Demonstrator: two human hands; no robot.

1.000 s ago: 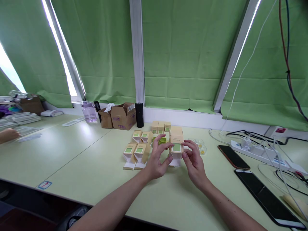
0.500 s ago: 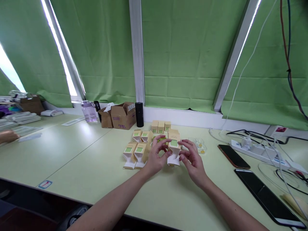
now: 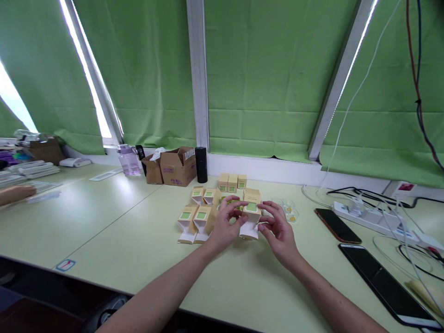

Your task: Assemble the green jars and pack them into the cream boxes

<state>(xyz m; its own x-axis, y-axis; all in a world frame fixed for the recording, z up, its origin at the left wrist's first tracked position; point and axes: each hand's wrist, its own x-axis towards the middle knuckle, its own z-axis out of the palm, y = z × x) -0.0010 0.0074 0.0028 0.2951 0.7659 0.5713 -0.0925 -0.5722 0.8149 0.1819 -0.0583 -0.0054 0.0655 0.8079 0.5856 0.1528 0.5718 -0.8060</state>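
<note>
A small tan carton (image 3: 252, 198) with a green square label is held between my two hands, its white inner flap spread toward me. My left hand (image 3: 226, 224) grips its left side with thumb and fingers. On the right side, the fingertips of my right hand (image 3: 280, 235) press against it. Several similar cartons (image 3: 186, 217) with open white flaps stand just left of my left hand. Behind my hands are closed tan cartons (image 3: 232, 182). Partly hidden by my left fingers lies something bright green. Clear plastic packs (image 3: 288, 209) with yellow bits rest beyond my right hand.
Two phones, a smaller one (image 3: 337, 225) and a larger one (image 3: 385, 282), lie at right near a power strip (image 3: 374, 219) and tangled cables. Brown cardboard boxes (image 3: 177, 167), a black cylinder (image 3: 200, 165) and a purple bottle (image 3: 128, 162) stand at the back. Another person's hand (image 3: 17, 193) is far left.
The carton in my hands has tilted slightly, its lower flap shifting a little left. The other person's hand at far left has moved right. My hands are almost unmoved.
</note>
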